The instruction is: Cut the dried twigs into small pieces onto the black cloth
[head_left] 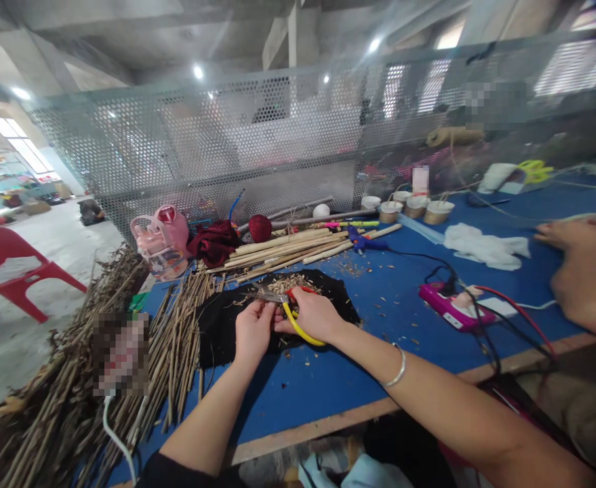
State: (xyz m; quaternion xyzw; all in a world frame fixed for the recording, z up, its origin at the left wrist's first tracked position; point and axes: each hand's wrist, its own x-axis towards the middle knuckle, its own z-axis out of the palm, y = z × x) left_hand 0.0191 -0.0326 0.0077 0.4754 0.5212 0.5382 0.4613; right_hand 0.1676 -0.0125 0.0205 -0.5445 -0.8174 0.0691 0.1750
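Observation:
My right hand [314, 315] grips a pair of scissors [272, 295] with red and yellow handles, the blades pointing left. Close beside them, the fingers of my left hand [255, 330] are pinched together just under the blades. What they hold is too small or hidden to make out. Both hands are over a black cloth [216, 332], which carries a heap of short cut stem pieces [298, 281]. Left of the cloth lie many long thin dry stalks [175, 346].
Behind the cloth are pale peeled sticks [277, 247], a blue glue gun [363, 240] and a dark red yarn ball [260, 228]. A magenta power strip [450, 308] with cables lies right, near another person's hand [577, 234]. Paper cups [437, 211] stand by the perforated metal screen [216, 149].

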